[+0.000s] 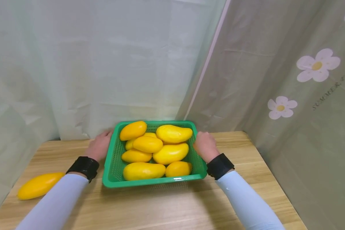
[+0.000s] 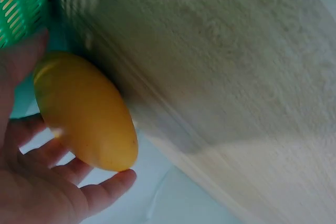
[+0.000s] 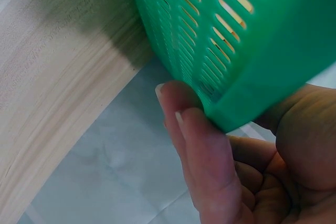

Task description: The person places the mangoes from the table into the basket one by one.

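Note:
A green plastic basket with slotted sides holds several yellow mangoes heaped inside. At its left side is my left hand. In the left wrist view, that hand's fingers and thumb curl round a mango close beside the basket wall; the head view hides this mango behind the hand. My right hand grips the basket's right rim, with fingers along the outer wall in the right wrist view and the thumb across the rim from them. Another mango lies on the table by my left forearm.
The wooden table has its back edge right behind the basket. Pale curtains hang behind and on both sides, with printed flowers on the right one. Black bands circle both wrists, over light blue sleeves.

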Motion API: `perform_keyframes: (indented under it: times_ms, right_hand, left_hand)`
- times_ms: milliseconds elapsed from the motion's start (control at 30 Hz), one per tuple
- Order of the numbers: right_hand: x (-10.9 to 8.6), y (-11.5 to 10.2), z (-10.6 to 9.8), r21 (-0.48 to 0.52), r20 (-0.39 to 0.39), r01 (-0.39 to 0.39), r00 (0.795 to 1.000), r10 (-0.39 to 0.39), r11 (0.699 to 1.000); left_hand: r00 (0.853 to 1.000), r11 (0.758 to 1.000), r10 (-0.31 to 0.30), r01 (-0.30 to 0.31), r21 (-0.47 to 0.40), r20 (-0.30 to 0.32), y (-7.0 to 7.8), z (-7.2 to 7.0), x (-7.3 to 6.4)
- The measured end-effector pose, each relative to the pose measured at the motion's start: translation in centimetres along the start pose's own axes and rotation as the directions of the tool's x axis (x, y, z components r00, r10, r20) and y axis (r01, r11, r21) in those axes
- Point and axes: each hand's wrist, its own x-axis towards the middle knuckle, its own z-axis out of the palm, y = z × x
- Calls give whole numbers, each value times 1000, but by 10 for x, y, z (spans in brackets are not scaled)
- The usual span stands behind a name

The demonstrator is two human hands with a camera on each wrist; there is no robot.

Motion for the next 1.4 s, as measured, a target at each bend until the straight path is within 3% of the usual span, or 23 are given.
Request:
perform_keyframes:
  times_ms: [133,333,500,733,967,1067,1233,1400]
  right_hand:
    - [0,-1,0,2,4,-8,1000,8,1000]
    - [1,-1,0,10,11,-16,1000,16,1000]
    - [1,-1,-1,17,8,-20,1000,20,1000]
    - [0,0,-1,0,-1,-13,1000,13,1000]
    - [0,1,0,17,-17,-8,1000,8,1000]
    - [1,0,1,6,-16,-8,1000,8,1000]
    - [1,0,1,6,-8,-14,1000,14,1000]
    - [3,2,3,35,-2,-22,1000,22,999]
  left_hand:
    - [998,998,-58,58,-11,15,4,-2,-1]
    - [998,998,-65,66,14,-19,7,-7,-6]
    - [995,993,-100,99,71,10,8,-11,-10]
    - [977,981,-194,190,51,86,8,-18,-16]
    - [950,959,-280,283,-3,142,8,-27,-28]
    - [954,959,-277,281,-19,117,7,-36,-32]
    - [967,968,-253,253,-2,12,7,-53,-36]
    - [958,960,-279,278,-14,-72,17,-69,-38]
